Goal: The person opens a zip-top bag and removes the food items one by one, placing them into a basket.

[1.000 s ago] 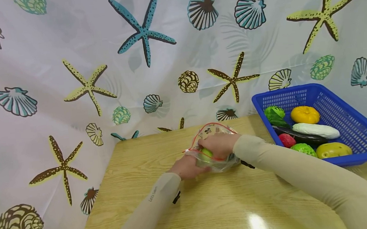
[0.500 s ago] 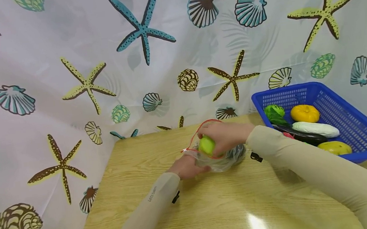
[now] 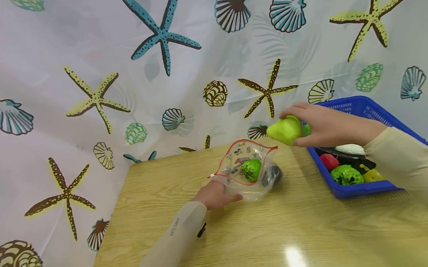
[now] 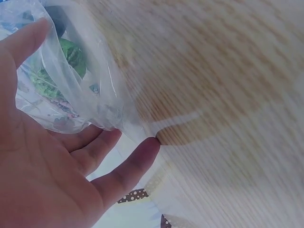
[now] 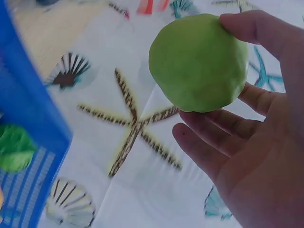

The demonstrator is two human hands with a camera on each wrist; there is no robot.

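Item: green fruit [image 3: 285, 129], right of centre in the head view, gripped in my right hand [image 3: 323, 125] above the basket [image 3: 358, 188] rim; my left hand [image 3: 215, 195], fingers spread, steadies the bag [image 3: 246, 171] at centre so it stays put.

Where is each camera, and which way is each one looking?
Head: on the person's head, looking forward and down at the wooden table; both sleeves, left hand and right hand show.
Left wrist: on the left wrist, looking along the palm at the clear bag.
Right wrist: on the right wrist, looking past the fingers at the green fruit and the curtain.
Shared: head and right wrist both show the fruit and blue basket.
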